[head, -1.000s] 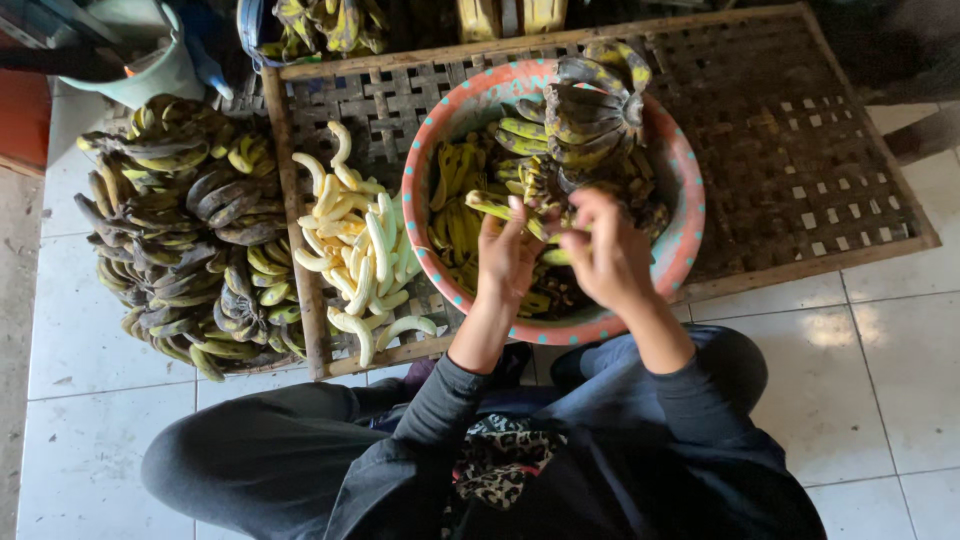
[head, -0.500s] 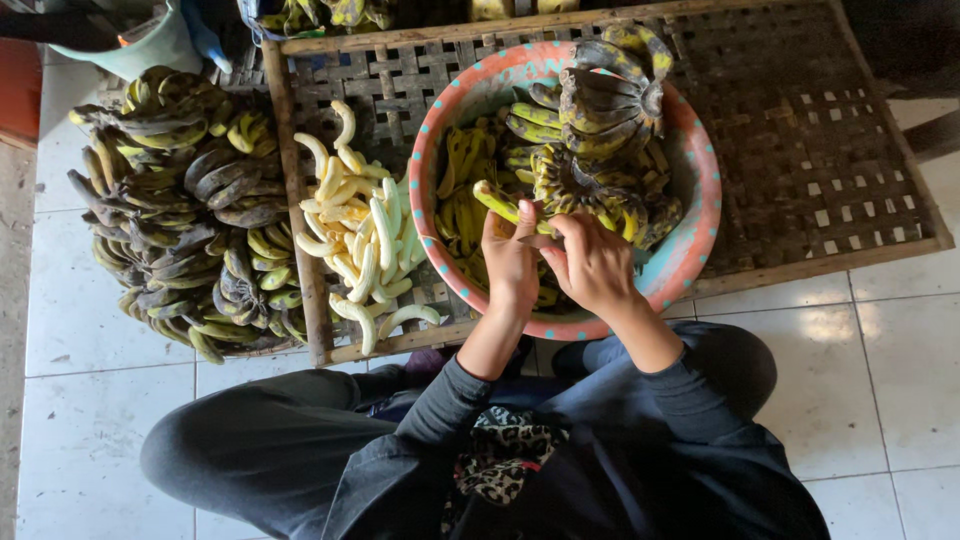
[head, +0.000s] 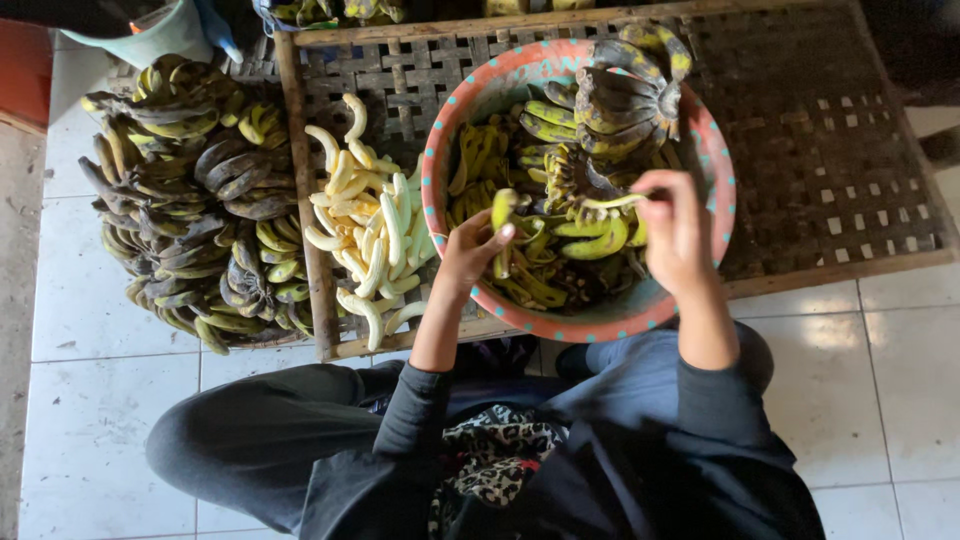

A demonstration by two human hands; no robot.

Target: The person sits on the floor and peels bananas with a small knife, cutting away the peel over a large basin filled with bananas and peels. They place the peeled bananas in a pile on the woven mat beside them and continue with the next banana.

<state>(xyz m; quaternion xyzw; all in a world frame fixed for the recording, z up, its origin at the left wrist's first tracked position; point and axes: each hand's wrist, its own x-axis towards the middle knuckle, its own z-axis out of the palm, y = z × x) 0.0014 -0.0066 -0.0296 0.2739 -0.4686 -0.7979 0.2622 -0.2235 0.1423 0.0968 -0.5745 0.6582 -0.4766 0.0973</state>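
person seated on the tiled floor point(head: 880, 400), knees up, looking straight down. left hand point(head: 470, 255) closed around a small green-yellow banana point(head: 502, 212), held upright at the near left inside of the basin point(head: 720, 200), thumb across its side. right hand point(head: 675, 225) raised over the basin's right half, fingers pinched shut on a thin strip of peel point(head: 612, 202) that runs leftward from the fingertips. the two hands are apart, the strip lying between them. basin is round, pink rim with pale blue spots, filled with green and yellow peels and a dark, blotched bunch of bananas point(head: 625, 95) at its far side. it rests on a woven bamboo tray point(head: 830, 170) with a wooden frame. just left of the basin, on the same tray, a pile of peeled pale-yellow bananas point(head: 365, 220), touching the basin wall. further left, past the tray's frame, a big heap of unpeeled dark green and black bananas point(head: 185, 200). a pale green bucket point(head: 165, 35) sits at the top left corner, partly cut off.
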